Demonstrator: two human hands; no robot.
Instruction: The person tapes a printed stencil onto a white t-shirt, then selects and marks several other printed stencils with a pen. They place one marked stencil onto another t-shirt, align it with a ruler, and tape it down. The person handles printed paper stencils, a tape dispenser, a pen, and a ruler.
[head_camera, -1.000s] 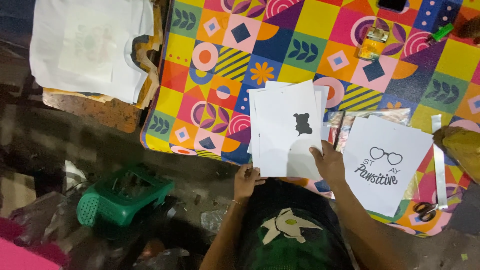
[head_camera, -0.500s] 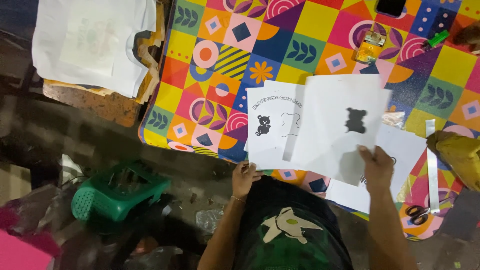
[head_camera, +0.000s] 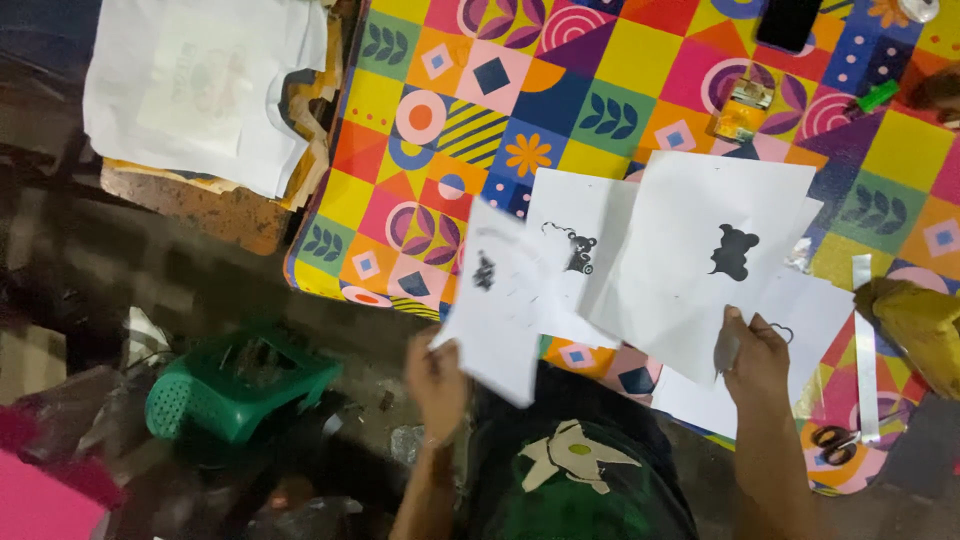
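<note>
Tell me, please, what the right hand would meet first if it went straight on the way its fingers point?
Probably the white sheet with a black bear silhouette that the right hand already holds; depth is unclear.

— Any packages or screens here?
— A small yellow packet (head_camera: 741, 110) lies well beyond the right hand (head_camera: 752, 352); a dark phone screen (head_camera: 788, 20) sits farther off, at the table's far edge.

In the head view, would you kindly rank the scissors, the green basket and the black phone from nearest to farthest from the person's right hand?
From the right hand:
1. Scissors, just below and to its right, at the table edge.
2. Black phone, at the table's far edge, straight above.
3. Green basket, on the floor, far left.
</note>
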